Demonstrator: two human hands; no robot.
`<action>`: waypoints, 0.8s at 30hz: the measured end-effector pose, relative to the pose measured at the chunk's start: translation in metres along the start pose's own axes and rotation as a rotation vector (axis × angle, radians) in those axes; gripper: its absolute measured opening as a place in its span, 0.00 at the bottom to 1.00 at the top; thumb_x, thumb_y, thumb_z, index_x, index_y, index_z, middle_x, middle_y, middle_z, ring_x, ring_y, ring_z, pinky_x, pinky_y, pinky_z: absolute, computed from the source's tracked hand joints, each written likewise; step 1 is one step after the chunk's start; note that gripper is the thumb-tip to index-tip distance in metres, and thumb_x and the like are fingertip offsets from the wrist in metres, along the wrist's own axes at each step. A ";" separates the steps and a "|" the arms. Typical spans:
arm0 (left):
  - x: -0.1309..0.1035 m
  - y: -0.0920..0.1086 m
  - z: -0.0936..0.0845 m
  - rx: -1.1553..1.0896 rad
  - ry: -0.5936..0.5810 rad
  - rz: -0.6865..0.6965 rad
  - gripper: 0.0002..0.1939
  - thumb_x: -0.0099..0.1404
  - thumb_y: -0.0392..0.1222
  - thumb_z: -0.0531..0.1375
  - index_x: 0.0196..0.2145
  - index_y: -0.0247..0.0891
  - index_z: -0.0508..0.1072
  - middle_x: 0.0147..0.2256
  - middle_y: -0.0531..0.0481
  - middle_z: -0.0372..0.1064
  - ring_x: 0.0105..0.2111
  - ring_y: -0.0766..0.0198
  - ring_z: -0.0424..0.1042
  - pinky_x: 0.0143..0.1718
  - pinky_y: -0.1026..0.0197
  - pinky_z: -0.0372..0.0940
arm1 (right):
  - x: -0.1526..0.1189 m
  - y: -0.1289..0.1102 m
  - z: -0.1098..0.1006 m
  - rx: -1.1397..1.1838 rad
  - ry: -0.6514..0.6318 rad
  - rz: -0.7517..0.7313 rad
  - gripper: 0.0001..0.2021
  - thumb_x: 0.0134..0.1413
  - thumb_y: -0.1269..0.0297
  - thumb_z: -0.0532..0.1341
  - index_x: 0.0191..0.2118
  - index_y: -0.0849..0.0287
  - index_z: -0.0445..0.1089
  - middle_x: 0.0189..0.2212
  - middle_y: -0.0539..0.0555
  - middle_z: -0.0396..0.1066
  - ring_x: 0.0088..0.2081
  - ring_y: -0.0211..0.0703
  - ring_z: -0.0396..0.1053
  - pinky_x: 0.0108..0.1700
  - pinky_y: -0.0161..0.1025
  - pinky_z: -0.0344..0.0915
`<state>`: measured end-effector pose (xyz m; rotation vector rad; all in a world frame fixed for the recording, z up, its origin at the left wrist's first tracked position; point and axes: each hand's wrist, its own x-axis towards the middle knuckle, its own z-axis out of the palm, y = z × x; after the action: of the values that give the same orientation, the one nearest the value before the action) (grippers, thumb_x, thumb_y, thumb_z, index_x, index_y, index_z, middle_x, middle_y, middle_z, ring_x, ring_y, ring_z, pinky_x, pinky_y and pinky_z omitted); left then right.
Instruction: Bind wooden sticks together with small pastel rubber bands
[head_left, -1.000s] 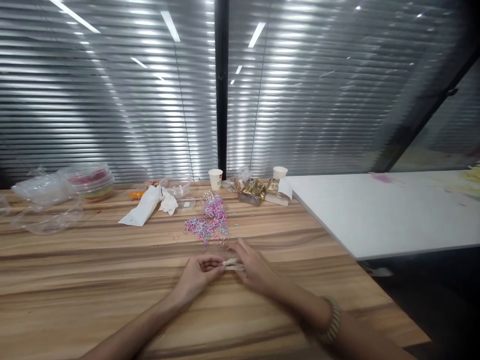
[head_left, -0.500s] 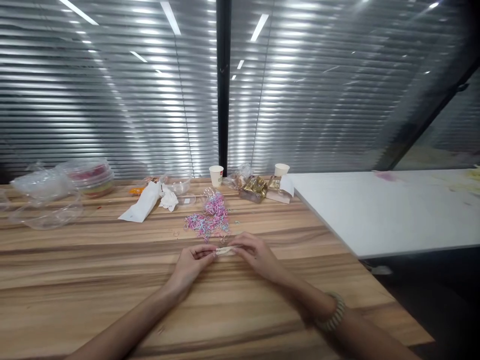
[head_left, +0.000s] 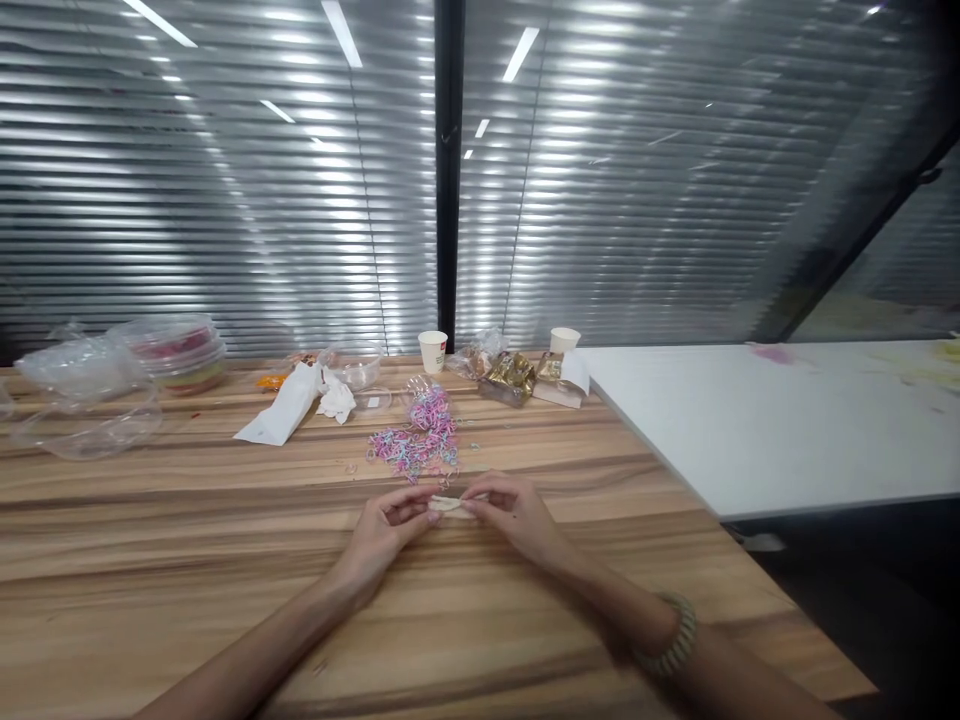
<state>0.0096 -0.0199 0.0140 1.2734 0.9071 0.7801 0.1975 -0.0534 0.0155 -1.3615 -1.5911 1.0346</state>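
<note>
A small, pale cream strip (head_left: 448, 504) is pinched between my hands, just above the wooden table (head_left: 420, 640); it is too small to tell its kind. At its left end, my left hand (head_left: 386, 532) grips it between thumb and fingers. My right hand (head_left: 517, 515) pinches the other end, with a braided band (head_left: 675, 635) around that wrist. Just beyond my fingertips lies a pile of pink, purple and light blue small rings or links (head_left: 420, 440), spilling from a clear plastic cup (head_left: 420, 388).
Behind the pile stand a paper cup (head_left: 433, 352) and gold wrappers (head_left: 510, 378). White paper (head_left: 283, 408) and a crumpled tissue (head_left: 337, 400) lie left of it. Clear plastic containers (head_left: 176, 355) sit at the far left. A white table (head_left: 720, 430) adjoins on the right.
My left fingers have shifted slightly on the strip, with the index finger lifted a little. The strip remains held between both hands in nearly the same place.
</note>
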 end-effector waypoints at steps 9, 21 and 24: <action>0.004 0.000 -0.001 -0.056 0.088 0.010 0.18 0.47 0.42 0.66 0.36 0.32 0.72 0.36 0.46 0.72 0.37 0.65 0.70 0.41 0.66 0.62 | -0.001 0.003 0.003 0.078 -0.009 -0.006 0.23 0.43 0.52 0.56 0.38 0.69 0.67 0.40 0.53 0.61 0.41 0.13 0.61 0.43 0.09 0.60; 0.001 0.002 -0.002 0.015 0.053 0.091 0.16 0.54 0.43 0.61 0.41 0.35 0.71 0.44 0.44 0.68 0.46 0.59 0.66 0.50 0.60 0.58 | 0.004 0.007 0.005 0.336 0.088 0.135 0.31 0.38 0.50 0.59 0.45 0.71 0.59 0.43 0.57 0.60 0.36 0.17 0.64 0.38 0.14 0.66; -0.002 0.006 -0.001 0.095 0.022 0.165 0.15 0.55 0.41 0.60 0.41 0.36 0.72 0.46 0.45 0.67 0.48 0.59 0.64 0.53 0.60 0.55 | 0.004 0.008 0.005 0.331 0.089 0.145 0.31 0.37 0.50 0.59 0.45 0.71 0.60 0.43 0.57 0.61 0.36 0.17 0.64 0.39 0.13 0.66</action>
<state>0.0075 -0.0207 0.0204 1.4389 0.8733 0.8900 0.1952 -0.0492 0.0066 -1.2864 -1.2062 1.2436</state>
